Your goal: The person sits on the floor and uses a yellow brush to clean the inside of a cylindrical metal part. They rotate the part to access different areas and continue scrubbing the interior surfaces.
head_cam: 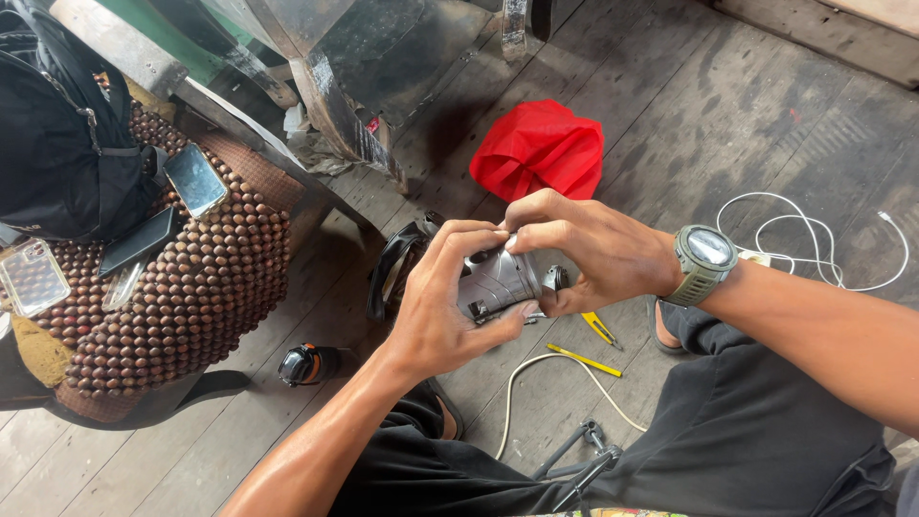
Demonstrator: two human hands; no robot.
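Both hands were on a small silver-grey metal part (498, 282), held mid-frame above the plank floor (747, 124). It looked like a ribbed cast housing with a dark knob or fitting at its right end.

Left hand (442, 304) cupped it from below and the left side, thumb under, fingers curled over the top edge. Right hand (584, 251), the one with the olive wristwatch (706, 262), clamped it from above and the right, fingertips pressed on the top. Both were closed on the part, neither slack.

Handling, my read:
- Rigid, cast or machined metal, no give. Probably dense for its size; the two-hand hold fitted that.
- The ribbed sides gave decent purchase, the smooth faces could be slick if oily. Can't tell from the picture whether it was.
- Not fragile in the body. The small fitting at the right end seemed the weak spot, so I'd hold the ribbed body, not that.
- A dropped piece would hit hard planks.

Around it: red cloth bundle (539, 148) above the hands, yellow-handled tool (586, 360) and a white cable (814, 239) lower and to the right, pliers (579, 464) at the bottom centre, a black-and-orange item (304, 365) at lower left. A beaded seat cover (191, 287) with phones lay at the left.
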